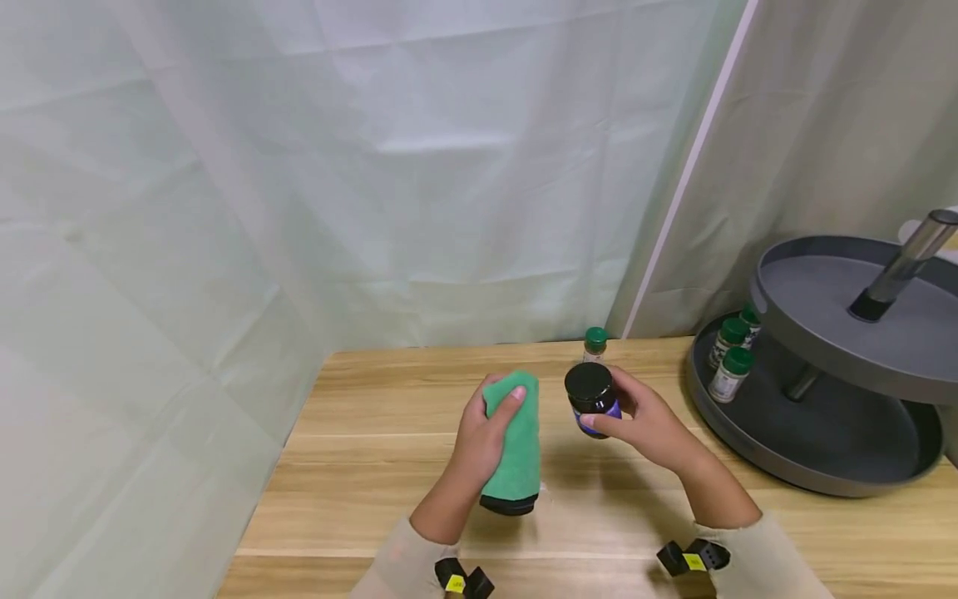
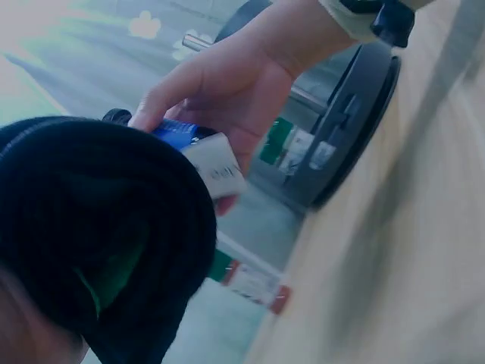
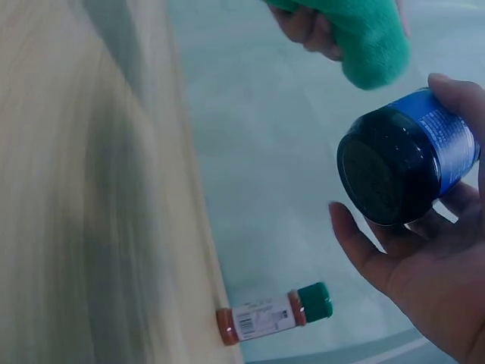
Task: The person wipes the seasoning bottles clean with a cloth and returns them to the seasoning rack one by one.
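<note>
My left hand [image 1: 482, 433] grips a rolled green cloth [image 1: 516, 449] whose dark lower end shows; in the left wrist view that black end [image 2: 114, 227] fills the near left. A dark jar [image 1: 589, 387] with a black lid and blue label is held between the thumb and fingers of my right hand [image 1: 651, 420]. The right wrist view shows the jar's dark base [image 3: 386, 167] tipped toward the camera, above the table. The cloth is beside the jar, a gap between them. Just behind the jar stands a green-capped spice bottle [image 1: 595, 341], its lower part hidden in the head view.
At the right is a dark grey two-tier turntable [image 1: 823, 474] with a metal post [image 1: 906, 266]. Several green-capped bottles [image 1: 729, 374] stand on its lower tier. The wooden table [image 1: 359, 474] meets a pale curtain [image 1: 449, 208] at its back edge.
</note>
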`<action>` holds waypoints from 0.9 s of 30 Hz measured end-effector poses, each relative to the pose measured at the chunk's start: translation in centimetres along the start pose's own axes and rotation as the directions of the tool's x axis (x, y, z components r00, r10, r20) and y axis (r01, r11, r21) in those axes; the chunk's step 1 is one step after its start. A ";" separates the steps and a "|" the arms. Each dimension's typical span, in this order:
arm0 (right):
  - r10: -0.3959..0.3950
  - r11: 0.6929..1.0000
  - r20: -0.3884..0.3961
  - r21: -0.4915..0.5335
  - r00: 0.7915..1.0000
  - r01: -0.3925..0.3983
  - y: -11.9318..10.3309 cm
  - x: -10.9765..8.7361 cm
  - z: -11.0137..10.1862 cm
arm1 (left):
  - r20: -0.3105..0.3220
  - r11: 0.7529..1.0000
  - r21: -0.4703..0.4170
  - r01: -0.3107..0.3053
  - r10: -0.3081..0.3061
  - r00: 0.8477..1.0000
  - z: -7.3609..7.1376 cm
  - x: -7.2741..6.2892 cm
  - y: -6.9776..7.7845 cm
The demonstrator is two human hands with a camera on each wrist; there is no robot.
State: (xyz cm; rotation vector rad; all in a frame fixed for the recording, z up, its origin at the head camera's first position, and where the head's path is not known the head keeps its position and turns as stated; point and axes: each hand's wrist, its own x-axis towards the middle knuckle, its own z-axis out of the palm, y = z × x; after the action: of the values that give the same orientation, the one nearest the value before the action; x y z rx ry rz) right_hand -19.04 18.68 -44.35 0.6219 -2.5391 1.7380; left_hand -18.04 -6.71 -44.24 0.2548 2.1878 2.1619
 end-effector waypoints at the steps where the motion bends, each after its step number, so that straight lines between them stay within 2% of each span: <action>1: -0.005 1.000 0.007 -0.007 1.000 0.005 -0.2 -0.1 0.1 | 0.006 1.000 0.017 -0.009 0.009 1.000 0.1 -0.1 0.4; 7: -0.025 1.000 0.045 0.000 0.999 0.025 -1.1 -0.6 0.6 | 0.040 0.993 0.111 -0.038 0.034 0.999 0.4 -0.5 1.6; 11: -0.050 0.999 0.072 -0.004 0.996 0.050 -1.7 -0.9 0.9 | 0.062 0.990 0.131 -0.053 0.046 0.997 0.6 -0.8 1.9; 18: -0.041 0.998 0.075 -0.050 0.996 0.045 -2.5 -1.2 1.0 | 0.089 0.984 0.162 -0.069 0.055 0.995 0.5 -1.1 2.0; 24: -0.039 0.998 0.117 -0.033 0.992 0.044 -2.6 -1.4 0.9 | 0.083 0.951 0.277 -0.138 0.119 0.989 0.3 -1.2 2.0; 27: -0.043 0.999 0.142 -0.016 0.989 0.046 -2.5 -1.4 0.8 | 0.078 0.931 0.333 -0.151 0.132 0.988 0.2 -1.2 2.0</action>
State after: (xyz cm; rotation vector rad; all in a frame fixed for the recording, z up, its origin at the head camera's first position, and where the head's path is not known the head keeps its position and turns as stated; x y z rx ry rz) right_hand -16.73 17.63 -42.73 0.8229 -2.6070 1.7125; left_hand -16.70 -6.70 -42.37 0.4956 2.5725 1.7993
